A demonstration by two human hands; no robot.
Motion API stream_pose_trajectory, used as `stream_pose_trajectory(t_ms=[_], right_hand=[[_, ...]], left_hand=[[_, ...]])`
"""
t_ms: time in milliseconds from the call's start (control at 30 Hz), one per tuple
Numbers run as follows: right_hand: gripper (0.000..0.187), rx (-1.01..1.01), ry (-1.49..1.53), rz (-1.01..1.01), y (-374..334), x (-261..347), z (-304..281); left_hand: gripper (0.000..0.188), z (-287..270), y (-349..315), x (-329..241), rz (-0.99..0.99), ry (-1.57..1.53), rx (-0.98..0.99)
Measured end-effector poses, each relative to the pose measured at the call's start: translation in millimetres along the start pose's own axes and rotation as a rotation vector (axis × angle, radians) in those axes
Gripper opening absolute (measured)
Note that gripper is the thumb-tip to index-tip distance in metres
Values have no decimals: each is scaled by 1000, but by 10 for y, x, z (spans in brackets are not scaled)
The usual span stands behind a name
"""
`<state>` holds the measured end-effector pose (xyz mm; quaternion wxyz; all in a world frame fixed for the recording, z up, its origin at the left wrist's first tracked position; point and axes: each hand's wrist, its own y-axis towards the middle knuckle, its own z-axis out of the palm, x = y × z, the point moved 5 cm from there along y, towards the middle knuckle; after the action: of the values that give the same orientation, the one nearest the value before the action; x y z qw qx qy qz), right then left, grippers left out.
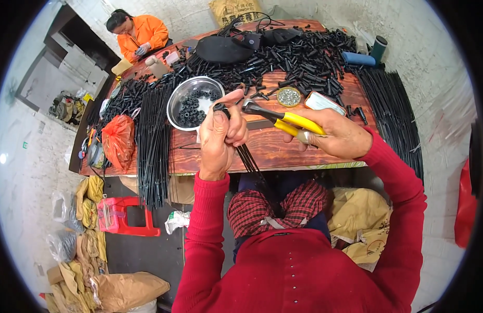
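Observation:
My left hand (220,133) is closed round the upper end of several thin black cables (250,163), which hang down toward my lap. A small black ring-like piece (221,108) shows at the top of that grip, by the thumb. In my right hand (335,130) is a pair of pliers (298,122) with yellow handles and a dark metal head. Its jaws point at the left hand and sit a little to the right of the black piece. Behind the left hand stands a steel bowl (173,109) holding small black rings.
Black tubular parts (309,60) are heaped across the wooden table (304,151). Cable bundles (153,141) hang over its front edge, others (395,109) lie at right. A round tin (289,97) of small metal pieces and a red bag (118,138) stand there. A co-worker (142,36) sits far left.

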<state>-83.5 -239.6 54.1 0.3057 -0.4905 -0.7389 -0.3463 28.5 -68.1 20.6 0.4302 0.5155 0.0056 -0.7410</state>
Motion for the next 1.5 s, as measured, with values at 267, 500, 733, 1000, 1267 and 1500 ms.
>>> stream_pose_trajectory(t_ms=[267,500,733,1000,1267,1500], right_hand=[[37,124,-46,4,124,153,-91],[38,228,-33,29,192,192,-186],[35,299,185,152,240,279,-229],[34,329,206,216,224,239,-191],[37,339,560,452,132,259,-168],[47,380,1143,442,-34,171,101]], left_hand=[[61,20,-34,-4,-9,75,-8],[58,47,-35,-14,-6,109,-7],[54,61,-43,-25,-8,116,-11],[52,55,-71,-12,-15,106,-23],[56,93,-105,-29,0,102,-14],[56,95,-107,-28,3,58,20]])
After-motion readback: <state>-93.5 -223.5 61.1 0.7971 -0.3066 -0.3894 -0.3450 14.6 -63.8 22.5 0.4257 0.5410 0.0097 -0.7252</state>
